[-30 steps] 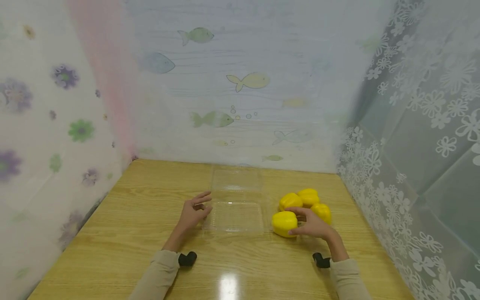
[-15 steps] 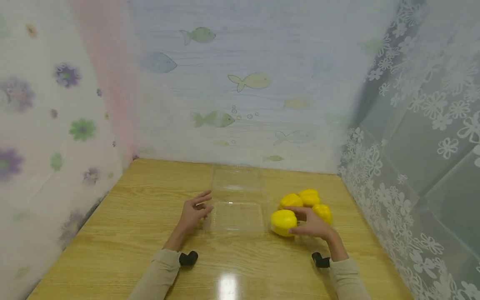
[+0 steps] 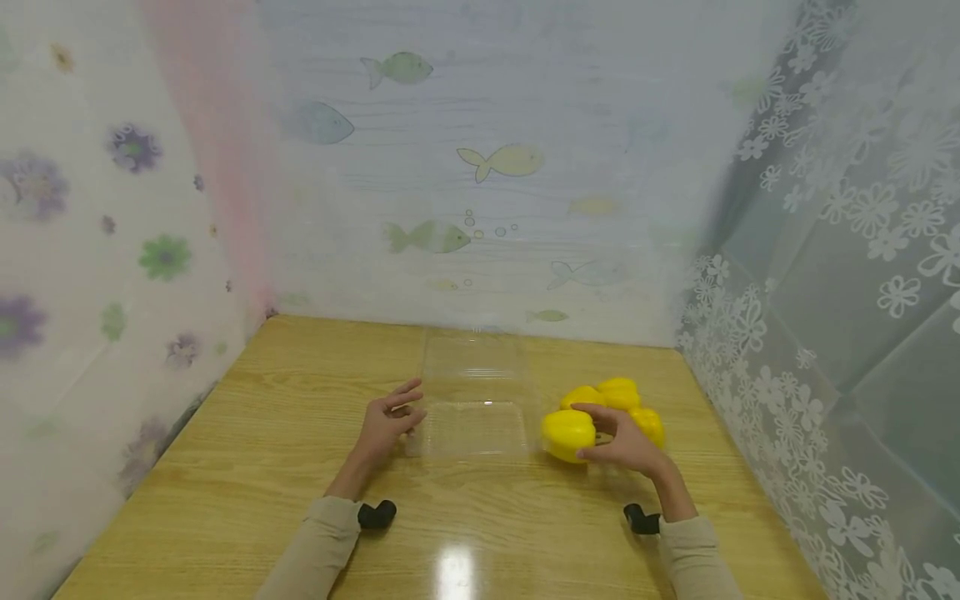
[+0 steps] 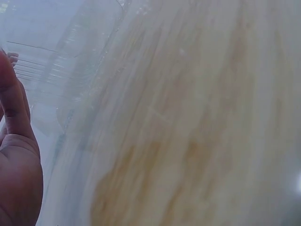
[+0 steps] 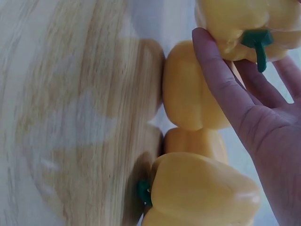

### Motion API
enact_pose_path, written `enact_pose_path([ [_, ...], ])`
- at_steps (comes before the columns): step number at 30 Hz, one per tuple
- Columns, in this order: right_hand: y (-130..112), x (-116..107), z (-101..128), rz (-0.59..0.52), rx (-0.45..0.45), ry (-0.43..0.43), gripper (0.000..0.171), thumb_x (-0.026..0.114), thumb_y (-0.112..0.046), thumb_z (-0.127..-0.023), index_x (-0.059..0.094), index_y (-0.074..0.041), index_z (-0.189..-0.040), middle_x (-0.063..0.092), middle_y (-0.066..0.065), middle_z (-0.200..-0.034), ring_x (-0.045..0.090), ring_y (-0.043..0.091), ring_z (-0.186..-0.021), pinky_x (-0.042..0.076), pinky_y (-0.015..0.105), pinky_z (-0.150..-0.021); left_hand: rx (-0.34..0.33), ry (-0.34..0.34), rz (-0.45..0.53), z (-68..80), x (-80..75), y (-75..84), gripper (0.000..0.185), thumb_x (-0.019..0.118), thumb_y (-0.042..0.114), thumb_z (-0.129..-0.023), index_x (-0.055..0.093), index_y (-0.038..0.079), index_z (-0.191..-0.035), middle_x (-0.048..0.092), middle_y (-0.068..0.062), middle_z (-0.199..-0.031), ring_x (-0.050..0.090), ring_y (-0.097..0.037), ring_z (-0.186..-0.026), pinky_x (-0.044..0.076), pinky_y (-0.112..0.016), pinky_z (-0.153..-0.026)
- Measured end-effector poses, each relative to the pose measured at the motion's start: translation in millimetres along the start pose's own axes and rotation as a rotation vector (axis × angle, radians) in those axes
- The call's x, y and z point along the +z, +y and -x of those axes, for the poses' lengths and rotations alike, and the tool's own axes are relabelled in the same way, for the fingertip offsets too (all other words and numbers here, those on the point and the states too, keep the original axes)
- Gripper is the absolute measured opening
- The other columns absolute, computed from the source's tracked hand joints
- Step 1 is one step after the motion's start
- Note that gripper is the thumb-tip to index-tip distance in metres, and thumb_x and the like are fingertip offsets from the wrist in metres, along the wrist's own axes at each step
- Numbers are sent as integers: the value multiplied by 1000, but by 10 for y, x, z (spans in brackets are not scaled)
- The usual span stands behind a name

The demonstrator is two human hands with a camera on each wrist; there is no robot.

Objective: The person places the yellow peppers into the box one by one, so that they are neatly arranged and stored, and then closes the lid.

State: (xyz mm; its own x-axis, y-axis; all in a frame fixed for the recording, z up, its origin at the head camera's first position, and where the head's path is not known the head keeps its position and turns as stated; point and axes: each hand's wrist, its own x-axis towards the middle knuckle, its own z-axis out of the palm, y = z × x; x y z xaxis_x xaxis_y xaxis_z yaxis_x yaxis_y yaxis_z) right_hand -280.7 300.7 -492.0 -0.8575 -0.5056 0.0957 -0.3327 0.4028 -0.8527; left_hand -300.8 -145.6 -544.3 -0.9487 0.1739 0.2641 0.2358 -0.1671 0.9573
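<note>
A yellow bell pepper (image 3: 567, 436) with a green stem is in my right hand (image 3: 628, 442); thumb and fingers grip its stem end, and it appears slightly lifted off the table. In the right wrist view the held pepper (image 5: 254, 23) is at the top, above the other peppers. A clear plastic clamshell box (image 3: 476, 429) lies open mid-table, its lid (image 3: 474, 354) folded back toward the wall. My left hand (image 3: 386, 427) is at the box's left edge with loosely bent fingers; whether they touch it is hard to tell. In the left wrist view, part of the box (image 4: 61, 56) shows beside the hand.
Several more yellow bell peppers (image 3: 618, 393) cluster behind and beside my right hand. The wooden table (image 3: 300, 367) ends at a fish-patterned curtain (image 3: 487, 208) at the back. Flowered curtains hang on both sides. Black wrist mounts (image 3: 377, 515) stick out from the sleeves.
My right hand has raised the gripped bell pepper a little. The left hand stays almost in place at the box's edge, and the other peppers lie where they were.
</note>
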Motion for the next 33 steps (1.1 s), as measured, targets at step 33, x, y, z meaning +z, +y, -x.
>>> enact_pose_path([
  [33,-121,-107,35,-62,-28,-9,74,80,-9,-88,45,-4,-152,46,26,-152,58,-1,-119,57,35,-91,-54,28,63,-8,9,3,49,67,-8,-93,49,-21,-137,34,-27,-160,55,-4,-71,46,-17,-54],
])
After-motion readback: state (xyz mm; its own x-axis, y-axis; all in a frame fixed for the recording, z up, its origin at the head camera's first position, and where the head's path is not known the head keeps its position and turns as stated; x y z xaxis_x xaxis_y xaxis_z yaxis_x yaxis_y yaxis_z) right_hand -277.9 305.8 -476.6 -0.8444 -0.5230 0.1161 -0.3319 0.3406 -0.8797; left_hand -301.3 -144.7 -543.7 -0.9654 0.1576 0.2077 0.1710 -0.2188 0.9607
